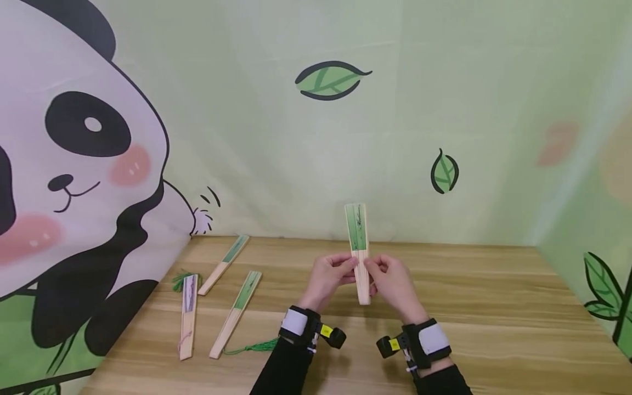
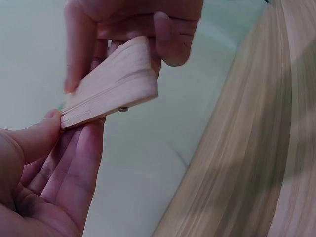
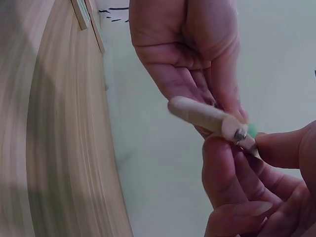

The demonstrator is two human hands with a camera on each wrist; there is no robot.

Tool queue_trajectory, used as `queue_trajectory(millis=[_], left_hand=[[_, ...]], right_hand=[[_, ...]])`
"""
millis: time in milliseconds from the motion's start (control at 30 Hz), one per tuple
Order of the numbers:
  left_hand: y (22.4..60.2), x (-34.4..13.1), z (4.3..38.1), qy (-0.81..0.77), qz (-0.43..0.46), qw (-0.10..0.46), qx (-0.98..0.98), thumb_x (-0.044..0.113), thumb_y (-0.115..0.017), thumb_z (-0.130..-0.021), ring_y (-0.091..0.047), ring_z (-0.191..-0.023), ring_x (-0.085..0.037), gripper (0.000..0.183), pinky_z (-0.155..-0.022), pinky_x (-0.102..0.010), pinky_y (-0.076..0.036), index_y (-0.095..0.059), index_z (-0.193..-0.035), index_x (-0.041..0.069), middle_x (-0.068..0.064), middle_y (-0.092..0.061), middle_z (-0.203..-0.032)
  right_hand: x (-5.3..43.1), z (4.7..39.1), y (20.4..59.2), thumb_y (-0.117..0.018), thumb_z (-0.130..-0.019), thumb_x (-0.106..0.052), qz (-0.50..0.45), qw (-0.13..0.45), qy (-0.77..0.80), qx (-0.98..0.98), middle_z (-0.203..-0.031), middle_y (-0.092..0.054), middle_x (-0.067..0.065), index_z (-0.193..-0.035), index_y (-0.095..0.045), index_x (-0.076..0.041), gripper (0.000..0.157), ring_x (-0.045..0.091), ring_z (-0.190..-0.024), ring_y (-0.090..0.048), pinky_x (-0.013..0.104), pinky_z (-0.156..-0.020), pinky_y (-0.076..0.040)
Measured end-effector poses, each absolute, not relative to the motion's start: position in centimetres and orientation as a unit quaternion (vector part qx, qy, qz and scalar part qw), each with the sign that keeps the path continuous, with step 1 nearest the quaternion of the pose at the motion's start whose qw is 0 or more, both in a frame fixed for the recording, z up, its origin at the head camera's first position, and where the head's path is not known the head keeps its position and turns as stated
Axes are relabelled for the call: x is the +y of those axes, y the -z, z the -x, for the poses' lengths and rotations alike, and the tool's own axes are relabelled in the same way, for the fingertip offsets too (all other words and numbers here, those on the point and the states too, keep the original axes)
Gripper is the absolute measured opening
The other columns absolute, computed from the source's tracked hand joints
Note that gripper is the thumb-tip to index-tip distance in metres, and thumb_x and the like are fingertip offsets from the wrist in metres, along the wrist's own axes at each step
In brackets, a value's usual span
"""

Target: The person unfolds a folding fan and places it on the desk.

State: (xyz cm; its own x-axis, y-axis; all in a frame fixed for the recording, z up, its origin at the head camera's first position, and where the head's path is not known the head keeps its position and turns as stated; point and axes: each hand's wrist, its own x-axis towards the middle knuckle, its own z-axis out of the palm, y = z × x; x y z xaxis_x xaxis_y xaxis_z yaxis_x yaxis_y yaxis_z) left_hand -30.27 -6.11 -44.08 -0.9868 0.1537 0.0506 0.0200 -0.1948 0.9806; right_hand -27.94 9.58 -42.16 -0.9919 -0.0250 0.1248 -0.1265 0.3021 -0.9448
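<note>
Upright in front of me is a folded hand fan (image 1: 357, 227) with a green upper part, dark markings and pale wooden ribs. My left hand (image 1: 329, 276) pinches its left edge between thumb and fingers. On the opposite edge, my right hand (image 1: 393, 281) pinches it the same way. The left wrist view shows the fan's rib ends (image 2: 118, 86) fanned slightly apart at the bottom. A small metal rivet (image 3: 240, 135) shows at the fan's lower end in the right wrist view. The fan is held above the tabletop.
On the wooden table (image 1: 484, 307), to the left, lie a purple-topped folded fan (image 1: 189, 312) and two green-topped ones, a far fan (image 1: 232, 255) and a nearer fan (image 1: 242, 307). Green tassels (image 1: 261, 346) lie beside them. A panda-printed backdrop (image 1: 257, 137) rises behind.
</note>
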Motion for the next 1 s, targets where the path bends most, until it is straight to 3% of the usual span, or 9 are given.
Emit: queue_trajectory(millis=[367,633,867,1000], left_hand=[[43.9,-6.4,30.3,-0.791,-0.070,0.058,0.604,0.015,-0.063,-0.097,-0.067,-0.088,-0.022,0.030,-0.084,-0.037,-0.055,-0.063,-0.121,-0.003,-0.016,-0.066,-0.102],[44.3,-6.2,30.5,-0.817,-0.073,0.065,0.568,0.008,-0.057,-0.099,-0.067,-0.086,-0.019,0.029,-0.087,-0.037,-0.054,-0.057,-0.123,-0.009,-0.018,-0.066,-0.104],[44.2,-6.2,30.6,-0.823,-0.084,0.071,0.557,0.009,-0.058,-0.099,-0.066,-0.091,-0.021,0.031,-0.089,-0.037,-0.053,-0.055,-0.124,-0.008,-0.018,-0.065,-0.107],[44.2,-6.2,30.4,-0.829,-0.077,0.066,0.550,0.006,-0.056,-0.100,-0.066,-0.090,-0.020,0.029,-0.088,-0.037,-0.053,-0.054,-0.124,-0.009,-0.018,-0.065,-0.105]], right_hand=[[10.3,27.9,41.7,-0.053,-0.103,-0.020,-0.036,0.040,-0.626,-0.778,-0.070,-0.058,0.011,-0.093,-0.057,0.001,0.024,0.025,-0.054,-0.058,0.033,-0.051,-0.054],[11.0,28.0,41.5,-0.050,-0.104,-0.019,-0.030,0.017,-0.635,-0.772,-0.071,-0.056,0.012,-0.093,-0.055,0.002,0.025,0.023,-0.054,-0.058,0.035,-0.052,-0.055],[11.2,27.9,41.2,-0.048,-0.105,-0.022,-0.027,0.001,-0.658,-0.753,-0.071,-0.055,0.010,-0.095,-0.052,0.000,0.025,0.021,-0.053,-0.056,0.022,-0.044,-0.040],[11.2,27.9,41.3,-0.047,-0.106,-0.022,-0.021,-0.015,-0.674,-0.738,-0.073,-0.056,0.011,-0.097,-0.051,0.001,0.024,0.020,-0.053,-0.057,0.022,-0.045,-0.041]])
